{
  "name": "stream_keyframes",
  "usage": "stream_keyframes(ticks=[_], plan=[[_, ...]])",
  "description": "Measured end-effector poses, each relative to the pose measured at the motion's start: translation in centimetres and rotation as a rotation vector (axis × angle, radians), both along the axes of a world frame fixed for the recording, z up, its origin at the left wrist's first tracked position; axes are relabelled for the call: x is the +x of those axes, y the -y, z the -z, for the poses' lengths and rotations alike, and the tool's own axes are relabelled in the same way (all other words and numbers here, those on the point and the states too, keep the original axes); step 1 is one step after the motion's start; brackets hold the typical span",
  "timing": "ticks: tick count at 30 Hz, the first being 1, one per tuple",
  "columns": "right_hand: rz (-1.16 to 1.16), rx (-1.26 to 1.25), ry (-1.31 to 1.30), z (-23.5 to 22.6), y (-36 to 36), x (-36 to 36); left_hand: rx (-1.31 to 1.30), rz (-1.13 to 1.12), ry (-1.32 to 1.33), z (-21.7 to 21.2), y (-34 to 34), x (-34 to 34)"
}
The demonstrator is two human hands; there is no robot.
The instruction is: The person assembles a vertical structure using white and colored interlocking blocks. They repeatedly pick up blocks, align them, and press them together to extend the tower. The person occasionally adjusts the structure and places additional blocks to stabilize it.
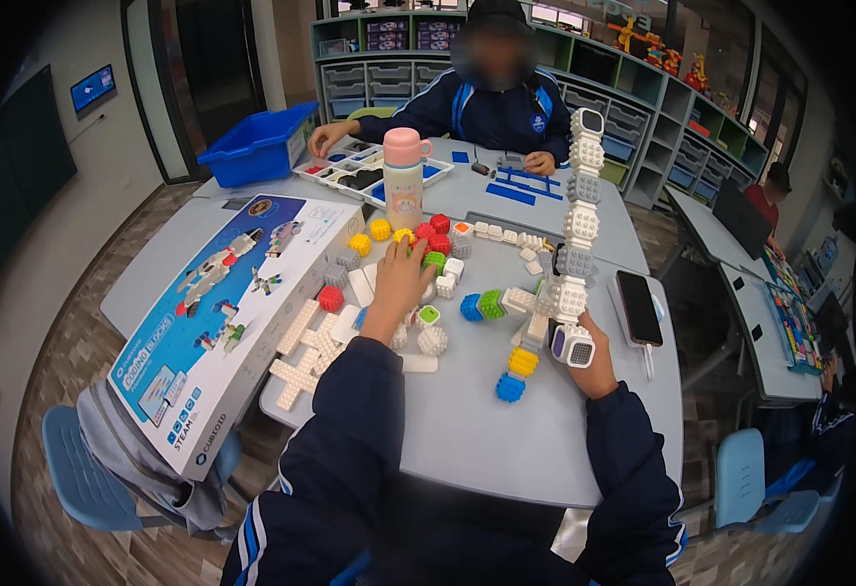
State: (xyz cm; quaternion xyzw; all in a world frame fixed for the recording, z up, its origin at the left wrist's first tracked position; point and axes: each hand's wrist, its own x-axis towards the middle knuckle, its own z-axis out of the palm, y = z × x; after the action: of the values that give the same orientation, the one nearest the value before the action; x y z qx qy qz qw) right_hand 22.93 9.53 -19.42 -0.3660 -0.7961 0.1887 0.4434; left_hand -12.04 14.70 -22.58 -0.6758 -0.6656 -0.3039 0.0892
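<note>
1. While the left hand (401, 278) stretches out over the scatter of loose blocks (418, 283) on the grey counter (467, 430), its fingers are spread and laid on the pieces near a green block (434, 260) and a yellow block (404, 236); whether it has pinched one, I cannot tell.
2. Over on the other side, the right hand (589, 356) is wrapped around the base of a tall block tower (577, 234), white and grey, standing nearly upright and leaning slightly.
3. At the tower's foot, a cube with a dark screen face (573, 344) sits right against that hand.
4. Just left of the tower, a short chain of blocks lies flat: blue block (471, 308), then green, then white, with a yellow and blue pair (517, 374) nearer the person.
5. White flat plates (303, 352) lie at the counter's left edge, beside a big printed box (218, 322) hanging over the edge.
6. Further back, a pink-capped bottle (404, 181) stands upright behind the blocks.
7. Right of the tower, a dark phone (638, 308) lies flat.
8. Across the counter, another person (492, 103) sits with a parts tray (364, 176) and a blue bin (257, 146) nearby.
</note>
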Motion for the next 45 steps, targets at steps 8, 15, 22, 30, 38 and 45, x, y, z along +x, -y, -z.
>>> stream_keyframes(ticks=[8,15,22,30,38,45], plan=[[0.012,-0.001,0.022,0.5,-0.4,0.2,0.084,-0.012,-0.045,0.5,-0.4,-0.1],[0.005,-0.005,0.013,0.3,-0.2,0.2,0.056,-0.008,-0.048,0.7,-0.6,-0.2],[0.014,0.004,0.027,0.3,-0.2,0.2,0.066,-0.058,0.065,0.1,-0.3,0.2],[0.009,0.02,0.03,0.8,-0.6,0.5,0.013,-0.129,0.107,-1.3,0.6,0.7],[0.026,0.213,0.195,-3.4,0.2,1.0,0.124,-0.047,0.061,-1.4,0.5,0.7],[0.252,0.47,-0.278,-11.5,4.3,2.4,0.107,0.026,0.025,-1.1,-0.1,0.8]])
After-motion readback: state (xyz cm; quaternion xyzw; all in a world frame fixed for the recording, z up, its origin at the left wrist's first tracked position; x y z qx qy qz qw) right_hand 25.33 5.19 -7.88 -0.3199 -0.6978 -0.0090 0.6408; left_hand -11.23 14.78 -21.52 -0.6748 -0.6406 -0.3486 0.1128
